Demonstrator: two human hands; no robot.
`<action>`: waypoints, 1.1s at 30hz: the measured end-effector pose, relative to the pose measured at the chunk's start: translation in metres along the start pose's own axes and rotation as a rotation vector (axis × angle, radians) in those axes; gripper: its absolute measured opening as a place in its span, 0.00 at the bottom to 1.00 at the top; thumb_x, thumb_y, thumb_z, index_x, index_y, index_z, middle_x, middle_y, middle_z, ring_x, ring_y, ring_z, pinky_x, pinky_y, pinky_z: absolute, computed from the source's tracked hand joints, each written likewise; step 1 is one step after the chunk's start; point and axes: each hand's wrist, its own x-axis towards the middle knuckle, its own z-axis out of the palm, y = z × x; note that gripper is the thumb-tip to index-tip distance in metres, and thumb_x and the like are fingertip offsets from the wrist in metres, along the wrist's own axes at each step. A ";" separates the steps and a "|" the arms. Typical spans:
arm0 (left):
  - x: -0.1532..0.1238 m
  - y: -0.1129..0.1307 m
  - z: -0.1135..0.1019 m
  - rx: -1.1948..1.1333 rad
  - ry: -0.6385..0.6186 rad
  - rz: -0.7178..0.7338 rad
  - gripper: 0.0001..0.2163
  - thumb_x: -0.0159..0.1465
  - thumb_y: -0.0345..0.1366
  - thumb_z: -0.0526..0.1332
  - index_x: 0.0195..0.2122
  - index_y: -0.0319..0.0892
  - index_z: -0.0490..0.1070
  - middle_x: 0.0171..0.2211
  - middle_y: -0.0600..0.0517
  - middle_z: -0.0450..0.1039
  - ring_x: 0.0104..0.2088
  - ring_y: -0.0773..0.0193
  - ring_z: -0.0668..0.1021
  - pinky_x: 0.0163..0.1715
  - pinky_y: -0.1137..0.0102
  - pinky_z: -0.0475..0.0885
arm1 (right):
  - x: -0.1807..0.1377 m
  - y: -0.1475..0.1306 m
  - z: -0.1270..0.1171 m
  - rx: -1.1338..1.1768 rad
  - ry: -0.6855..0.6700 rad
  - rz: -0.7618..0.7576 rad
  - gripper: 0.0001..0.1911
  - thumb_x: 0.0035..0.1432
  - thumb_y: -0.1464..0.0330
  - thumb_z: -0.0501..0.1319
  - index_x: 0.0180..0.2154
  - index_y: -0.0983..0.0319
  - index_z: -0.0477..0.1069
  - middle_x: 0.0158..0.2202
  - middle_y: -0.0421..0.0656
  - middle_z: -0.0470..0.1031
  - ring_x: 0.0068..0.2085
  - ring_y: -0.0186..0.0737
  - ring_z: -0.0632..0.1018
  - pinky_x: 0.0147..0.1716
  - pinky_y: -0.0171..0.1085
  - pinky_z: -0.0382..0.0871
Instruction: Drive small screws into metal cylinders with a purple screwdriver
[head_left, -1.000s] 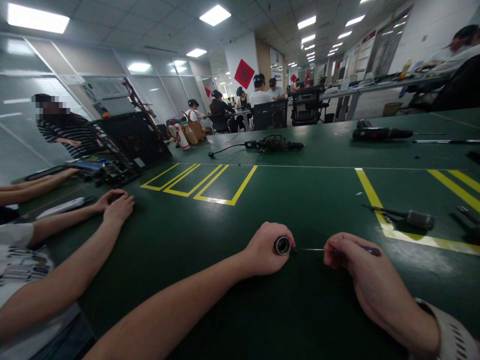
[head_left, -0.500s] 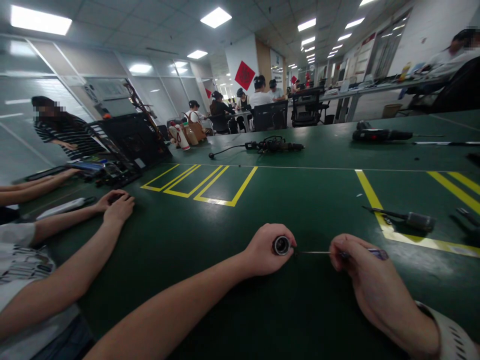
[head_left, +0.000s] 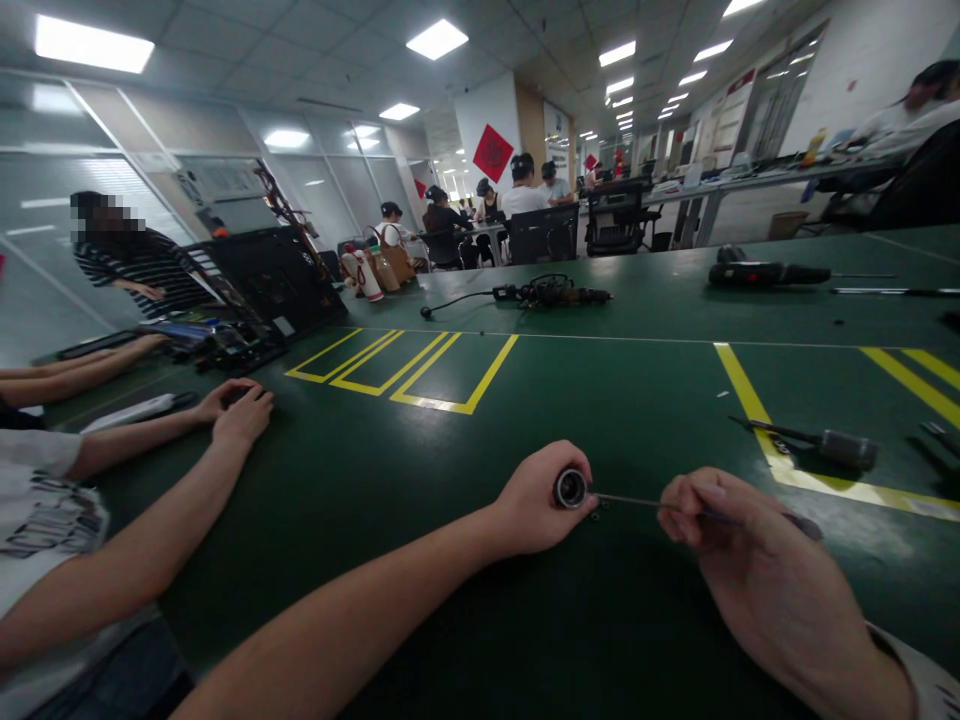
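My left hand (head_left: 534, 502) is wrapped round a short hollow cylinder (head_left: 571, 488) with a shiny metal rim, its open end facing me. The rest of the cylinder is hidden in the fingers. Between the thumb and fingers of my right hand (head_left: 765, 575) is a screwdriver (head_left: 634, 500), its thin shaft pointing left and the handle mostly covered by the palm. The screwdriver's tip is at the fingertips of my left hand; whether it touches the cylinder I cannot tell. A few tiny dark parts (head_left: 598, 513) lie on the green table beside those fingertips.
A dark cylindrical part with a thin stem (head_left: 847, 450) lies across yellow tape to the right. Farther back are a power drill (head_left: 769, 272) and a black cabled tool (head_left: 559, 292). At left, a co-worker's hands (head_left: 241, 408) rest near a black machine (head_left: 262, 270).
My right hand has moved slightly right and turned, covering more of the screwdriver's handle. The shaft now slants. Tiny parts beside my left fingertips show more clearly.
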 end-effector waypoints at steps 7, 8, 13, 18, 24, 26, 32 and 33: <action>-0.003 -0.007 0.002 0.080 0.091 -0.021 0.11 0.47 0.23 0.58 0.31 0.42 0.60 0.30 0.54 0.64 0.30 0.66 0.68 0.28 0.72 0.64 | -0.013 -0.002 0.004 -0.586 -0.222 -0.144 0.10 0.58 0.61 0.56 0.30 0.58 0.71 0.27 0.40 0.70 0.31 0.40 0.71 0.28 0.36 0.64; -0.003 -0.008 0.002 0.096 0.099 -0.002 0.11 0.47 0.23 0.58 0.30 0.41 0.61 0.31 0.53 0.65 0.31 0.66 0.68 0.29 0.71 0.64 | -0.014 -0.003 0.006 -0.659 -0.239 -0.184 0.09 0.58 0.61 0.56 0.31 0.58 0.70 0.28 0.41 0.70 0.30 0.40 0.72 0.28 0.36 0.65; -0.001 -0.006 0.001 0.160 0.116 0.062 0.08 0.48 0.24 0.57 0.27 0.42 0.62 0.29 0.52 0.69 0.32 0.63 0.71 0.34 0.68 0.65 | -0.016 -0.003 0.010 -0.861 -0.350 -0.458 0.05 0.58 0.70 0.55 0.33 0.58 0.69 0.32 0.42 0.72 0.34 0.40 0.73 0.32 0.38 0.68; -0.001 -0.003 0.002 0.253 0.051 0.094 0.06 0.50 0.25 0.57 0.26 0.42 0.64 0.29 0.52 0.71 0.33 0.62 0.72 0.36 0.67 0.63 | -0.015 -0.007 0.012 -1.071 -0.396 -0.687 0.08 0.55 0.72 0.57 0.36 0.55 0.72 0.35 0.43 0.75 0.40 0.46 0.74 0.39 0.45 0.66; -0.003 -0.001 0.003 0.379 -0.044 0.125 0.06 0.48 0.24 0.57 0.26 0.42 0.64 0.26 0.53 0.69 0.31 0.63 0.70 0.33 0.68 0.60 | -0.013 -0.012 0.012 -0.931 -0.322 -0.563 0.05 0.53 0.69 0.60 0.29 0.56 0.74 0.33 0.42 0.76 0.42 0.48 0.74 0.50 0.50 0.58; -0.003 -0.001 0.002 0.364 -0.036 0.128 0.06 0.49 0.24 0.57 0.26 0.42 0.63 0.26 0.53 0.68 0.30 0.64 0.69 0.32 0.69 0.59 | -0.010 -0.010 0.010 -0.749 -0.245 -0.302 0.06 0.53 0.65 0.61 0.27 0.56 0.75 0.36 0.43 0.76 0.43 0.50 0.74 0.48 0.49 0.60; -0.001 -0.001 0.000 0.225 0.063 0.058 0.06 0.49 0.24 0.56 0.23 0.42 0.61 0.23 0.55 0.65 0.28 0.65 0.69 0.32 0.69 0.61 | -0.001 -0.002 0.009 -0.144 -0.136 0.277 0.10 0.52 0.60 0.62 0.31 0.60 0.75 0.38 0.44 0.77 0.45 0.48 0.75 0.46 0.44 0.64; 0.000 -0.001 0.000 0.212 0.074 0.044 0.06 0.48 0.24 0.56 0.23 0.42 0.61 0.23 0.55 0.65 0.28 0.65 0.69 0.32 0.69 0.62 | -0.001 -0.002 0.009 -0.106 -0.131 0.282 0.10 0.51 0.60 0.63 0.31 0.60 0.75 0.38 0.44 0.78 0.45 0.48 0.75 0.46 0.43 0.65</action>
